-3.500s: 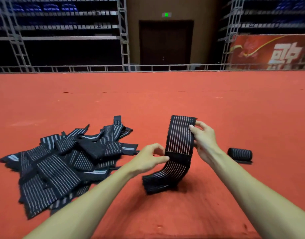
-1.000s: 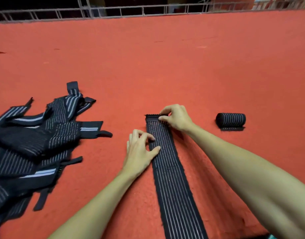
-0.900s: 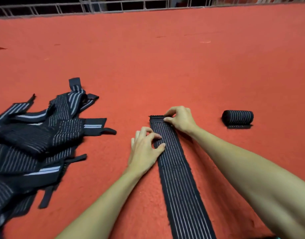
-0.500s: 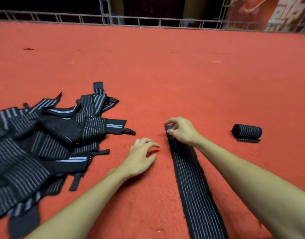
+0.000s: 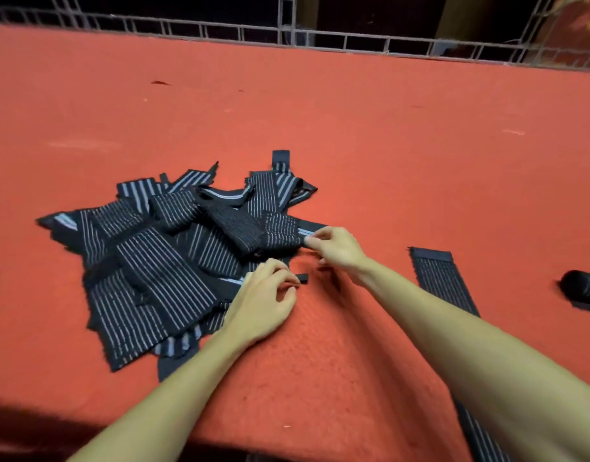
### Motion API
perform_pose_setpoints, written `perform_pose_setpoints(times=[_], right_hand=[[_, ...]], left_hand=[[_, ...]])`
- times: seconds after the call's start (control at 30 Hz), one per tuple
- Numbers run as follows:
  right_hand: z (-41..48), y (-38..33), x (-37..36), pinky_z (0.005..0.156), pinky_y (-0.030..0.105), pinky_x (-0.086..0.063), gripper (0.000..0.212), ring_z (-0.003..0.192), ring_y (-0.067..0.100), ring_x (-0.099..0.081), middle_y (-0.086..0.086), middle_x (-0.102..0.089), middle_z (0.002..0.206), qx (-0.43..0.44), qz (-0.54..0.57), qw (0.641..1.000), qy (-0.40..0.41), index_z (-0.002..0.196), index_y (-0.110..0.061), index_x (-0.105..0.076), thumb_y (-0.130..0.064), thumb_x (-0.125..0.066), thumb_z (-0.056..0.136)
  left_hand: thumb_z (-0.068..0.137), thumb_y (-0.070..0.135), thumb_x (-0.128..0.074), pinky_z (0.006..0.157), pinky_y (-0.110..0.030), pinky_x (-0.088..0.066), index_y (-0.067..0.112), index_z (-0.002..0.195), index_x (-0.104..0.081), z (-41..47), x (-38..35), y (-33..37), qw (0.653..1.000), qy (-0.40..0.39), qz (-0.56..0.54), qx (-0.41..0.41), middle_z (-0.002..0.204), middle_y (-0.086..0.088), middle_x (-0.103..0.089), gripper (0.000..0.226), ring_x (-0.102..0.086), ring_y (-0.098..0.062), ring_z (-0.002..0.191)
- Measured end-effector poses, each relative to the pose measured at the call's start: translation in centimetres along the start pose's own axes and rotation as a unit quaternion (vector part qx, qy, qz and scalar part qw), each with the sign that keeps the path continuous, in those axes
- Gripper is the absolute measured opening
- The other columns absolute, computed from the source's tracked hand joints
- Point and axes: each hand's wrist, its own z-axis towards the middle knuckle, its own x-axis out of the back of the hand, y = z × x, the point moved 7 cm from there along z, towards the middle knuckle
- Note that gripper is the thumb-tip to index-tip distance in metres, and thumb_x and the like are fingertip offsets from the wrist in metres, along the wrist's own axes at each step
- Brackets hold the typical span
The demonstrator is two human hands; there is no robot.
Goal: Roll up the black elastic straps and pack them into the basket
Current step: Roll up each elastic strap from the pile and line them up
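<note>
As the right hand (image 5: 337, 250) pinched a striped strap end (image 5: 303, 233) at the pile of black elastic straps (image 5: 173, 255), the step looked like picking the next one; pulling it free of the tangle would come next. Left hand (image 5: 263, 305) hovered beside, loosely curled, empty. Both forearms reached forward. Flat strap (image 5: 442, 278) and rolled strap (image 5: 583, 288) lay rightward; basket not in view.

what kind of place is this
Probably an indoor arena or sports hall floor: a wide red carpet, a metal railing along its far edge, and black elastic straps piled on the carpet.
</note>
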Motion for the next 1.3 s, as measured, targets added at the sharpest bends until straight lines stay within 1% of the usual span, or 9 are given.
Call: perform_pose_setpoints(times=[0.13, 0.3, 0.43, 0.6, 0.77, 0.93, 1.0, 1.13, 1.3], right_hand=[[1.1, 0.3, -2.7, 0.046, 0.022, -0.04, 0.033, 0.057, 0.009, -0.049, -0.001, -0.057, 0.088, -0.076, 0.189, 0.979, 0.01, 0.114, -0.012, -0.058, -0.026, -0.069, 0.087], [1.2, -0.6, -2.5, 0.06, 0.033, -0.051, 0.041, 0.08, 0.023, -0.067, 0.007, -0.07, 0.099, -0.075, 0.286, 0.955, 0.03, 0.116, -0.012, -0.056, -0.004, -0.074, 0.08], [-0.8, -1.4, 2.4, 0.055, 0.023, -0.055, 0.036, 0.063, 0.013, -0.06, 0.002, -0.058, 0.077, -0.011, 0.297, 0.95, 0.092, 0.114, -0.007, -0.056, 0.009, -0.065, 0.084], [-4.2, -0.3, 8.9, 0.047, 0.017, -0.044, 0.028, 0.065, 0.012, -0.051, -0.001, -0.054, 0.083, 0.047, 0.215, 0.961, 0.168, 0.1, -0.017, -0.063, 0.005, -0.066, 0.083], [-6.7, 3.7, 10.5, 0.034, 0.019, -0.036, 0.027, 0.039, 0.004, -0.044, 0.006, -0.053, 0.077, 0.006, 0.155, 0.984, 0.091, 0.098, -0.013, -0.063, 0.008, -0.066, 0.082], [-9.1, 8.5, 11.2, 0.068, 0.024, -0.044, 0.03, 0.074, 0.013, -0.057, -0.004, -0.059, 0.075, -0.02, 0.004, 0.999, 0.04, 0.082, -0.027, -0.067, 0.001, -0.073, 0.075], [-9.9, 9.7, 11.7, 0.072, 0.024, -0.04, 0.03, 0.079, 0.013, -0.055, -0.006, -0.057, 0.077, -0.021, -0.048, 0.999, 0.01, 0.086, -0.028, -0.065, 0.0, -0.071, 0.076], [-11.6, 11.0, 12.9, 0.067, 0.02, -0.04, 0.028, 0.077, 0.01, -0.054, -0.005, -0.058, 0.08, -0.024, -0.09, 0.995, -0.021, 0.095, -0.023, -0.066, -0.004, -0.07, 0.075], [-12.3, 10.9, 12.7, 0.062, 0.013, -0.04, 0.027, 0.076, 0.008, -0.057, -0.006, -0.063, 0.081, -0.009, -0.192, 0.979, -0.07, 0.103, -0.019, -0.068, -0.013, -0.074, 0.077]], left_hand=[[0.08, 0.042, -0.039, 0.09, -0.03, -0.04, 0.029, 0.095, -0.063, 0.2, 0.3, -0.4, 0.999, 0.019, -0.038, 0.005, 0.099, 0.016, -0.053, 0.03, -0.052, -0.003, 0.098], [0.084, 0.036, -0.046, 0.09, -0.026, -0.037, 0.029, 0.095, -0.062, 0.0, 0.4, -0.3, 0.999, 0.02, -0.035, -0.004, 0.098, 0.018, -0.052, 0.021, -0.049, 0.002, 0.094], [0.082, 0.043, -0.041, 0.088, -0.026, -0.04, 0.03, 0.095, -0.061, -0.3, 1.0, 0.0, 0.999, 0.021, -0.041, -0.012, 0.096, 0.019, -0.052, 0.027, -0.049, 0.004, 0.092], [0.082, 0.047, -0.039, 0.084, -0.027, -0.042, 0.03, 0.094, -0.062, -1.5, 1.6, 1.0, 0.999, 0.036, -0.029, -0.01, 0.093, 0.017, -0.057, 0.032, -0.055, -0.005, 0.089], [0.085, 0.037, -0.047, 0.066, -0.032, -0.049, 0.022, 0.076, -0.062, -3.5, 1.9, 5.5, 0.993, 0.054, -0.042, -0.091, 0.074, 0.011, -0.06, 0.023, -0.057, -0.005, 0.069], [0.086, 0.037, -0.047, 0.054, -0.03, -0.047, 0.02, 0.071, -0.061, -3.9, 2.4, 9.3, 0.988, 0.097, -0.021, -0.118, 0.061, 0.006, -0.062, 0.027, -0.059, -0.011, 0.057], [0.084, 0.038, -0.045, 0.052, -0.026, -0.045, 0.023, 0.077, -0.061, -3.8, 2.6, 10.2, 0.988, 0.116, -0.001, -0.102, 0.061, 0.007, -0.062, 0.023, -0.059, -0.01, 0.056], [0.084, 0.034, -0.05, 0.076, -0.025, -0.046, 0.028, 0.096, -0.061, -2.4, 1.7, 11.1, 0.991, 0.079, 0.07, -0.086, 0.09, 0.015, -0.06, 0.017, -0.057, -0.004, 0.085], [0.088, 0.034, -0.056, 0.103, -0.033, -0.027, 0.025, 0.129, -0.05, -0.9, -0.9, 10.6, 0.981, -0.013, 0.17, -0.092, 0.129, 0.005, -0.042, 0.042, -0.038, -0.017, 0.121]])
